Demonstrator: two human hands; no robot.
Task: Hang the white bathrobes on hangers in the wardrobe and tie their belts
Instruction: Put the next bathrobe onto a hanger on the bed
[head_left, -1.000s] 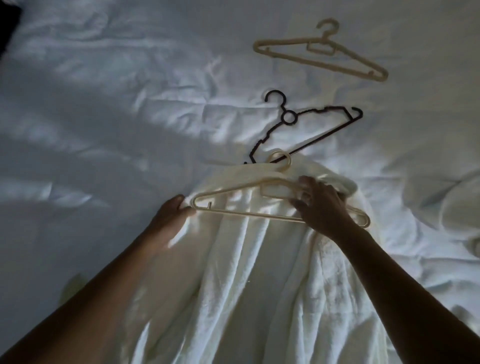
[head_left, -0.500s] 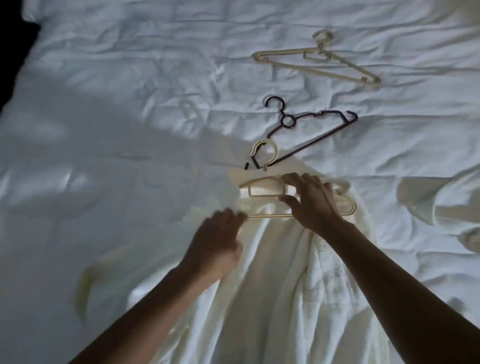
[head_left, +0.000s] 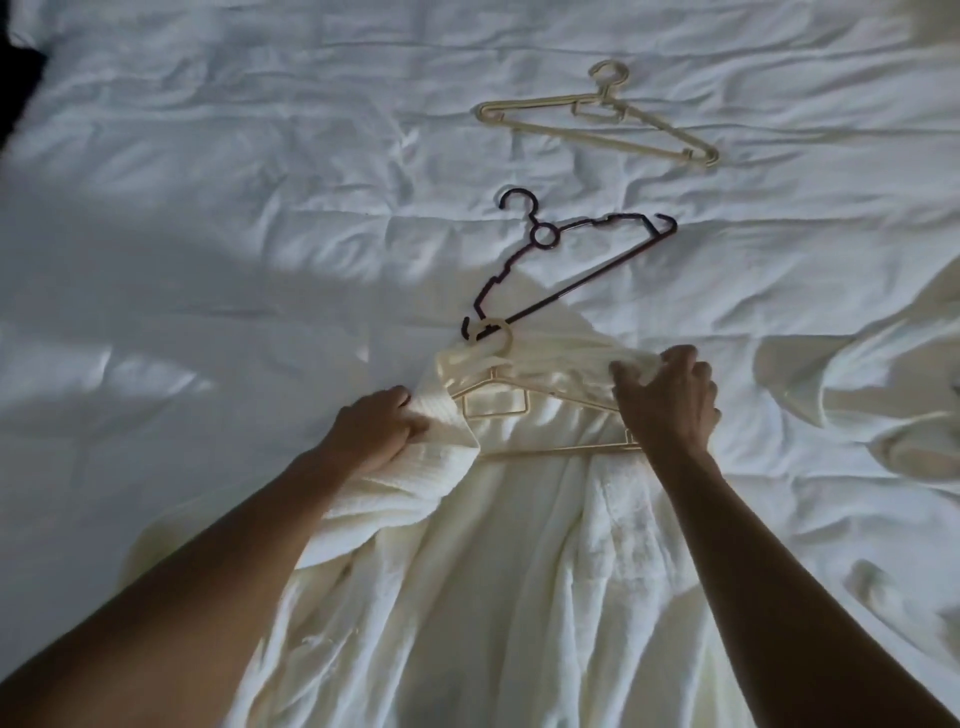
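Here, fitting a bathrobe onto a hanger on a bed.

Viewed from the head camera, the white bathrobe (head_left: 519, 571) lies spread on the white bed sheet (head_left: 208, 208) with a cream hanger (head_left: 550, 450) inside its collar, the hook poking out at the top. The left hand (head_left: 376, 434) grips the robe's left lapel, fingers curled into the cloth; the right hand (head_left: 667, 402) pinches the collar fabric over the hanger's right shoulder. A dark hanger (head_left: 587, 281) lies just beyond the collar, its lower end under the cream hook. A second cream hanger (head_left: 608, 101) lies farther off, and more white towelling (head_left: 857, 395) is bunched at the right.
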